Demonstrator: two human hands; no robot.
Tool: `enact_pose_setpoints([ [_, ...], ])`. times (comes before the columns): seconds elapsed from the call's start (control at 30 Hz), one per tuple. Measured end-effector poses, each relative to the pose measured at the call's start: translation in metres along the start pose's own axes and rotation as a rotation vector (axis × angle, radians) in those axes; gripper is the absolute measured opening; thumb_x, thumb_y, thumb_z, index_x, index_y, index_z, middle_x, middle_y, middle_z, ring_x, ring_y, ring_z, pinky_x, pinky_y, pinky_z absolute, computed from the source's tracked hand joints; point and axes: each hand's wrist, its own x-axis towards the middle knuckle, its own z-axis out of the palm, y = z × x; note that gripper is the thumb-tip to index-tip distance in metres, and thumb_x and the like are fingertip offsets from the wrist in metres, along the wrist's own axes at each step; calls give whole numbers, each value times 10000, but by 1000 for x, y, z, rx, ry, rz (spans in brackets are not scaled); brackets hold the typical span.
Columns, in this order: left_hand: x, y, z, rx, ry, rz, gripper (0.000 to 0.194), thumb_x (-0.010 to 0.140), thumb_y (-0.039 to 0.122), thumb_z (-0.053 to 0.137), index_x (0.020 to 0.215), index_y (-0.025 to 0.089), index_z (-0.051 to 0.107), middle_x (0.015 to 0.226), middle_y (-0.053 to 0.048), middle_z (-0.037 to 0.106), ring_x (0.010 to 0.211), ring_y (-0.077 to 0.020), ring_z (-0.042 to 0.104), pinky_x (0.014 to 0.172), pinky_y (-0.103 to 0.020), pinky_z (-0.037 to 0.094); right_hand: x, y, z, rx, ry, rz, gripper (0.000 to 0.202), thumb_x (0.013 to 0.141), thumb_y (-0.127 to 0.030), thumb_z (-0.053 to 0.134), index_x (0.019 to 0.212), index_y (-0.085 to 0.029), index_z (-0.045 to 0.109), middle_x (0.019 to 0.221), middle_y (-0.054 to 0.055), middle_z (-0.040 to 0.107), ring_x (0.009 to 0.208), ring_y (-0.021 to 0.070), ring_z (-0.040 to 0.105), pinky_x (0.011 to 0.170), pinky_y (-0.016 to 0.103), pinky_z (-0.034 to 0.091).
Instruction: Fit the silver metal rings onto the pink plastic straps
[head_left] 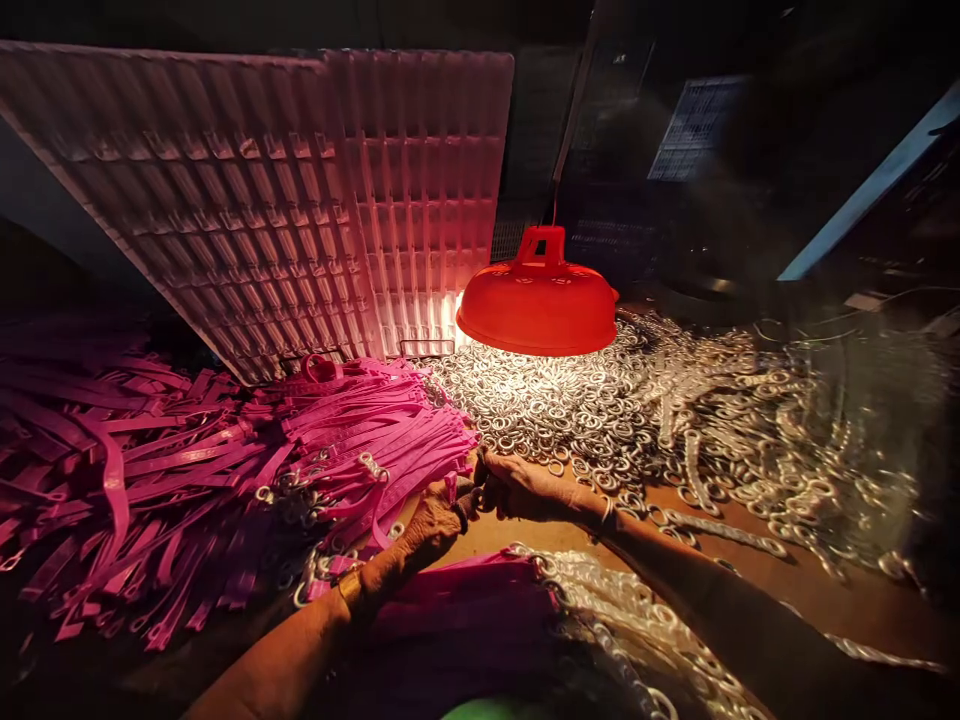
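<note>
My left hand [431,522] and my right hand [529,488] meet at the middle, over the brown table surface [487,537]. The left fingers are closed on the end of a pink strap [451,487], a short bit of which shows above them. My right fingers are pinched together against the left fingertips; what lies between them is too dark and small to make out. Just behind my left hand is a heap of pink straps [382,420]. A pile of metal rings [570,405] spreads behind my right hand.
A red lamp [536,305] hangs low over the rings. Ribbed panels [300,200] lean at the back left. Chain pieces [724,532] lie to the right. Pink straps with chains [480,610] lie below my hands; more loose straps [112,470] fill the left.
</note>
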Motion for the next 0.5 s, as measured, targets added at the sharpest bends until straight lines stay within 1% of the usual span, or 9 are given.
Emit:
enact_pose_setpoints([
  [0.03, -1, 1, 1, 5, -10, 5, 327, 760, 470, 589, 748, 146, 630, 589, -15, 521, 524, -104, 428, 470, -220, 321, 1, 3, -1, 86, -19, 24, 148, 745, -85, 423, 867, -166, 444, 736, 10, 627, 490, 70, 531, 416, 143, 400],
  [0.1, -3, 2, 1, 16, -22, -13, 328, 765, 470, 580, 742, 144, 603, 608, -9, 505, 511, -95, 418, 452, -216, 307, 2, 8, -4, 186, -44, 59, 134, 750, -137, 459, 881, -166, 455, 700, -3, 630, 455, 66, 535, 391, 133, 401],
  [0.17, -4, 4, 0, 18, -59, -46, 320, 766, 455, 573, 720, 138, 579, 607, -5, 500, 486, -81, 388, 432, -211, 285, 2, 12, -7, 288, -69, 91, 165, 732, -171, 507, 889, -165, 458, 671, -8, 635, 442, 72, 548, 387, 136, 413],
  [0.27, -5, 7, -2, 27, -96, -70, 304, 788, 412, 540, 682, 131, 583, 600, -11, 513, 500, -81, 392, 439, -206, 278, 2, 18, -7, 420, -40, 82, 252, 694, -221, 607, 892, -162, 463, 659, -7, 642, 459, 93, 581, 406, 167, 461],
  [0.37, -5, 5, 0, 17, -49, -42, 270, 795, 372, 536, 677, 139, 605, 597, -9, 517, 521, -92, 420, 461, -212, 293, 4, 26, 2, 504, 82, 20, 308, 694, -305, 671, 889, -149, 491, 634, -3, 636, 435, 91, 561, 397, 184, 473],
  [0.43, -5, 2, 3, -14, -10, -18, 235, 781, 338, 558, 654, 146, 605, 574, -3, 508, 514, -93, 417, 472, -222, 293, 7, 30, 13, 562, 217, 2, 322, 692, -360, 687, 849, -147, 503, 581, -24, 595, 407, 77, 520, 368, 173, 443],
  [0.5, -5, -2, 6, -77, 26, -50, 175, 750, 270, 592, 623, 151, 599, 560, 0, 509, 507, -93, 407, 482, -231, 284, 10, 32, 23, 603, 356, 1, 339, 672, -395, 705, 793, -157, 495, 546, -50, 537, 406, 67, 486, 347, 161, 407],
])
